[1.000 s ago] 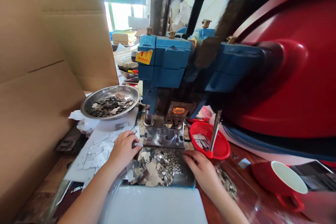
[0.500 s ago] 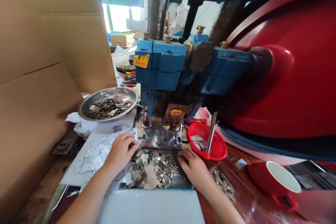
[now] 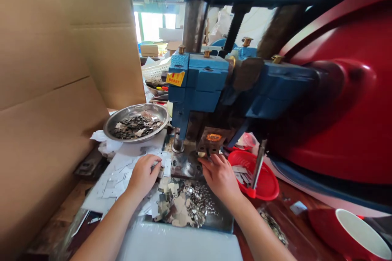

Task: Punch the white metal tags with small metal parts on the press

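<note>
My left hand is closed in a pinch at the left side of the press's die. What its fingertips hold, if anything, is too small to make out. Thin flat metal plates lie loosely on the white surface beside it. My right hand reaches to the right part of the steel die, under the raised ram block; its fingers are stretched out and apart, with nothing visible in them. Just below both hands, cut metal pieces and small shiny round bits are heaped on a dark plate.
A blue press stands ahead, with a large red flywheel at its right. A steel bowl of metal parts sits at left. Right of the die are a red basket and a red mug. Cardboard walls the left.
My right hand has moved forward from the heap's edge onto the die. My left hand stays by the die's left side. The camera view has shifted a little left.
</note>
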{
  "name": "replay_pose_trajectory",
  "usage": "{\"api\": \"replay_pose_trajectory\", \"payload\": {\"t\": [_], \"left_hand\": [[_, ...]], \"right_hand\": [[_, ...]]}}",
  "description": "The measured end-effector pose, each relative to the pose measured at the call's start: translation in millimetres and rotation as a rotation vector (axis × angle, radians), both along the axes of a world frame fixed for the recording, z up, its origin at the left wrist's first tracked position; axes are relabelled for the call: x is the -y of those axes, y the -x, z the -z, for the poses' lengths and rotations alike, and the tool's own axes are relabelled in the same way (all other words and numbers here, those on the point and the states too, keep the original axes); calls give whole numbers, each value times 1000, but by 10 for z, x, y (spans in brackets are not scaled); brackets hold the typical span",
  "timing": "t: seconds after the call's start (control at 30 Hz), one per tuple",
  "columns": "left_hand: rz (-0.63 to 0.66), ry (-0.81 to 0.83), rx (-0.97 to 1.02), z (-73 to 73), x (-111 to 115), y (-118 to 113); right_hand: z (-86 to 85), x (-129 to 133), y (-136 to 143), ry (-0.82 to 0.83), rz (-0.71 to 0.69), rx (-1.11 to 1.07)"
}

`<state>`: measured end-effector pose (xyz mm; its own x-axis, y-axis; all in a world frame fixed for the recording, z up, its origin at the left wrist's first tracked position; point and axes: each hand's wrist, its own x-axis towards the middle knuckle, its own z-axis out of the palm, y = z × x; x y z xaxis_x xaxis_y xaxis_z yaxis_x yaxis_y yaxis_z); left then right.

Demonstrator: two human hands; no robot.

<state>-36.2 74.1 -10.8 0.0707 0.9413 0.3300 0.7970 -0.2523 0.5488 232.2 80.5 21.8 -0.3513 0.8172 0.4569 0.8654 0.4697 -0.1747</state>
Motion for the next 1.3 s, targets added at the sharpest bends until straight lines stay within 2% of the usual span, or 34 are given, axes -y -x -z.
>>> {"api": "replay_pose_trajectory", "payload": {"t": [0.1,0.23,0.37,0.5,0.67,0.8,0.87,0.93,1.07,1.13,1.2,1.3], "left_hand": [[19,24,-25,7,0,-2],[85,94,-106,-29,7,-28],[148,208,-179,-73,-52,-43],[168,285,-219,-108,-150,-55],[150,263,-152,-147,-199,-59],[65,327,39,-192,-161,-22],[6,385,205,-254,-116,-33],[4,428,403,-350,-50,-101],[139,520,748,-528,125,-386],[225,525,787,-544,206,-530],[298,507,793,-510,259,-639],[323,536,821,-431,261,-763]], "right_hand": [[30,43,-63,40,-34,-34],[79,50,-104,51,-65,-186],[125,112,-173,46,8,-349],[192,238,-240,107,57,-403],[224,378,-264,186,109,-430],[161,446,-206,241,89,-549],[116,470,-110,360,69,-683],[64,492,33,574,51,-893],[-61,530,325,1113,-8,-1415],[-105,544,386,1207,-28,-1582],[-111,543,367,1113,3,-1620],[-57,512,261,811,115,-1400]]}}
